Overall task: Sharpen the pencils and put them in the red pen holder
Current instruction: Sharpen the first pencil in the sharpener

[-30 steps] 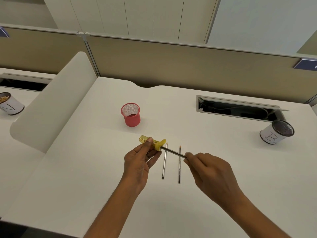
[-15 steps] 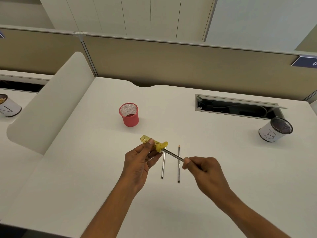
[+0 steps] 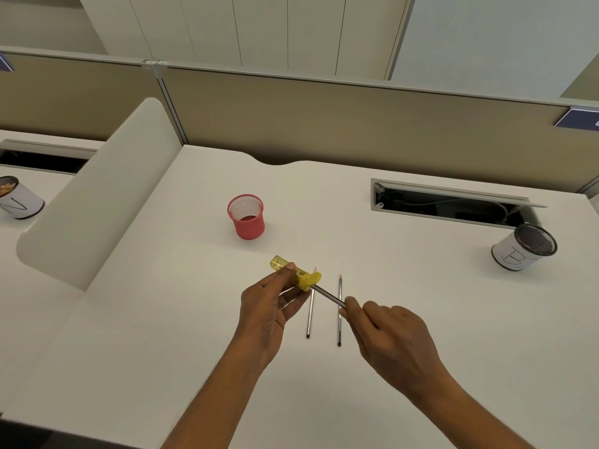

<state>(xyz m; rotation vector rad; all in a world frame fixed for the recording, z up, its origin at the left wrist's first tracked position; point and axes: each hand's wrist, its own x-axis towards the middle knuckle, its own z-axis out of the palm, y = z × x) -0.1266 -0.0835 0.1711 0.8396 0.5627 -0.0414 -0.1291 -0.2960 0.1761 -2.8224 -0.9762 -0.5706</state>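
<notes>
Head view: the left grip is curled round a yellow sharpener, thumb on top, and holds it just above the surface. The right grip pinches the rear end of a pencil, whose front end sits in the sharpener's mouth. This pencil slants down from the sharpener to the right fingers. Below it, a left pencil and a right pencil lie side by side on the surface, apart, tips pointing away from the person. The held one crosses over both. A red holder stands upright farther back, left of the sharpener and well apart from it. At the far right stands a white can marked B, just before a cable slot.
</notes>
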